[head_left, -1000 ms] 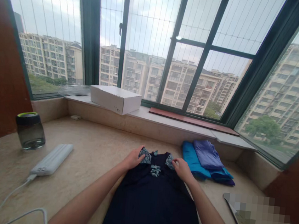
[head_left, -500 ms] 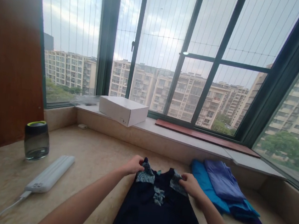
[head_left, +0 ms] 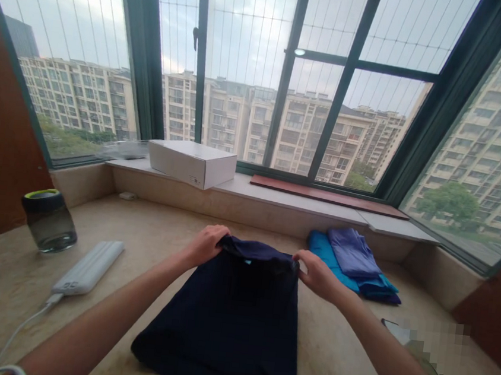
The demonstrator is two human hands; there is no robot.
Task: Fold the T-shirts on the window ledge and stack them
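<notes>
A dark navy top (head_left: pixel 236 323) is held out over the stone counter, its upper edge lifted and its lower part resting on the surface. My left hand (head_left: pixel 206 246) pinches the left corner of that edge. At the opposite corner, the thumb and fingers of my right hand (head_left: pixel 318 273) grip the cloth. A small light tag (head_left: pixel 248 262) shows just below the lifted edge. To the right, beyond my right hand, lies a stack of folded clothes (head_left: pixel 352 261) in blue and purple.
On the left stand a dark translucent bottle (head_left: pixel 50 220) and a white power bank (head_left: pixel 88 269) with a white cable. A white box (head_left: pixel 190 162) and a reddish board (head_left: pixel 328 195) rest on the window ledge. A phone-like object (head_left: pixel 396 331), partly pixelated, lies at the right.
The top's patterned sleeves and front trim have gone from sight; plain navy cloth now faces me. Both hands still grip its upper corners. The whole view has shifted.
</notes>
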